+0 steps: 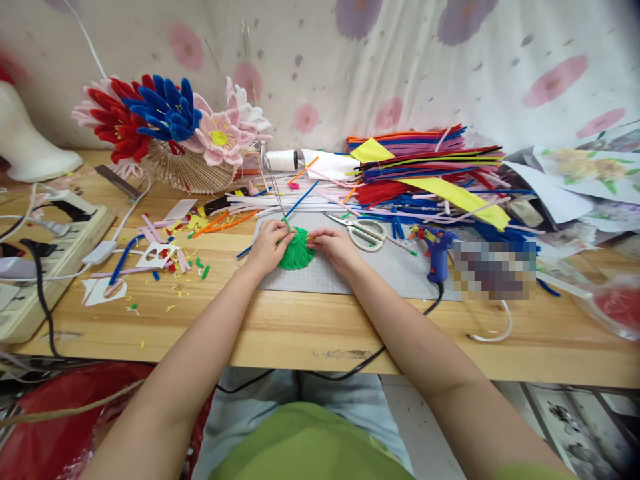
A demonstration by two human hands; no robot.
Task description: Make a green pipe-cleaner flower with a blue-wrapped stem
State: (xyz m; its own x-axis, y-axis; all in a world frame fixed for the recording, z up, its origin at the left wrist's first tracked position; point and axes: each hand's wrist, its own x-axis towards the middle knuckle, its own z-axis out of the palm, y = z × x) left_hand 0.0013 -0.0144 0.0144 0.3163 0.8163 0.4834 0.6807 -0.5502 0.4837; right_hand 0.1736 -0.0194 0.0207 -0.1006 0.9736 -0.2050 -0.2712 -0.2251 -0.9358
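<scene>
A green fuzzy leaf-shaped piece [297, 253] made of pipe cleaners lies on a grey cutting mat [380, 270]. My left hand [269, 244] is closed on its left edge and also pinches thin wire stems [275, 190] that rise up and away. My right hand [334, 245] is closed on the piece's right edge, fingers pinched. Both hands meet over the mat at the table's middle.
Scissors [364, 232] and a blue glue gun [436, 252] lie right of my hands. A pile of coloured pipe cleaners [425, 167] sits behind. Pipe-cleaner flowers in a basket [173, 127] stand at back left. A power strip [45, 247] with cables is at left.
</scene>
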